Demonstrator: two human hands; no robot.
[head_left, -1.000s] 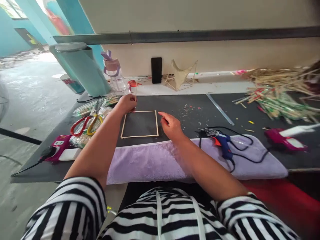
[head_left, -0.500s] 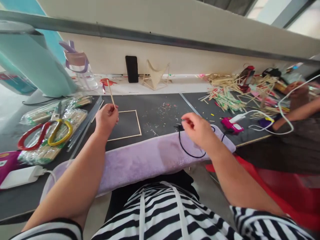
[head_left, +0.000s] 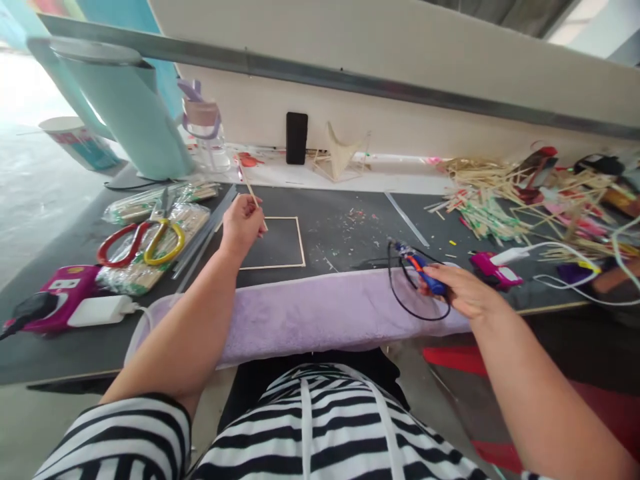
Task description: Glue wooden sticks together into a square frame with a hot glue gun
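My left hand [head_left: 243, 223] is closed on a thin wooden stick [head_left: 250, 185], which slants up from the fingers over the left side of a stick frame [head_left: 301, 241] lying on the dark table. On the right, my right hand [head_left: 457, 288] grips a blue tool with an orange part [head_left: 431, 279], a glue gun by its look, nozzle pointing left. Its black cable [head_left: 400, 308] loops over the purple plush cloth [head_left: 310, 311] along the table edge.
Scissors [head_left: 164, 230] lie on bagged sticks [head_left: 137, 275] at left, beside a magenta power strip [head_left: 65, 293]. A phone [head_left: 297, 138], bottle [head_left: 206, 137] and small stick model [head_left: 341, 157] stand behind. Loose sticks [head_left: 480, 175] and another magenta socket [head_left: 493, 270] are at right.
My right hand has taken hold of the blue tool and moved right. The stick in my left hand now tilts more to the left. The view has shifted, so the table things appear farther right.
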